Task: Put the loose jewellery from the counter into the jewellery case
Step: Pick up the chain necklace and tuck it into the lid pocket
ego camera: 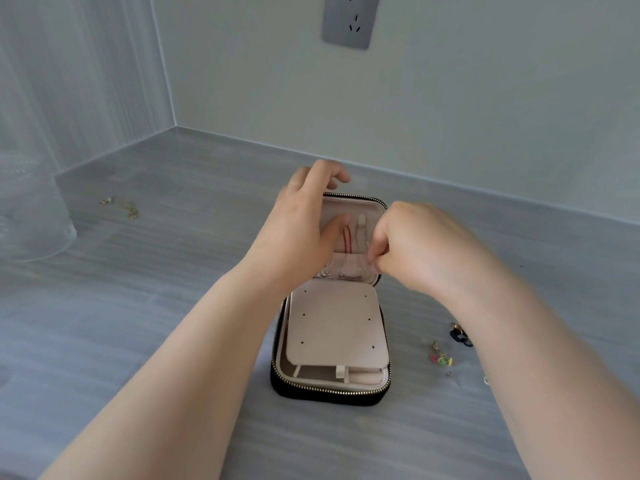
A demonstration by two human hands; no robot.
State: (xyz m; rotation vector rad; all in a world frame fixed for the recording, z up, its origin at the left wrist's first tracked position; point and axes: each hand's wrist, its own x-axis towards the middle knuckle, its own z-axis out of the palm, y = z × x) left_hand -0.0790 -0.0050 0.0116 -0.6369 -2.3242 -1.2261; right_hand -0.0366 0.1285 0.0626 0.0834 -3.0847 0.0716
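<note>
The jewellery case (325, 393), black with a metal zip, sits open in the middle of the grey worktop (173, 271), its base nearest the person and its lid (349, 206) standing upright at the far side. Over the base lies a pale pink panel (334, 323) dotted with small holes, and white dividers show under its near edge. A red cord (347, 239) hangs against the pink lining of the lid, above a see-through pocket (346, 266) that runs across the lid's lower part.

The left hand (304, 216) grips the lid's upper left corner, fingers curled over the top edge and thumb pressed on the lining beside the cord. The right hand (415, 251) is at the pocket's right end with its fingertips bunched tightly together; whether they pinch a piece of jewellery or only the pocket's edge, I cannot tell.

On the worktop to the right of the case, partly behind the right forearm, lie a bright pink and yellow charm (440, 358) and a dark blue piece (460, 336). Well off to the left lies a thin gold chain (119, 206), near a clear glass vessel (34, 202). A grey wall socket (349, 20) sits high on the wall behind
</note>
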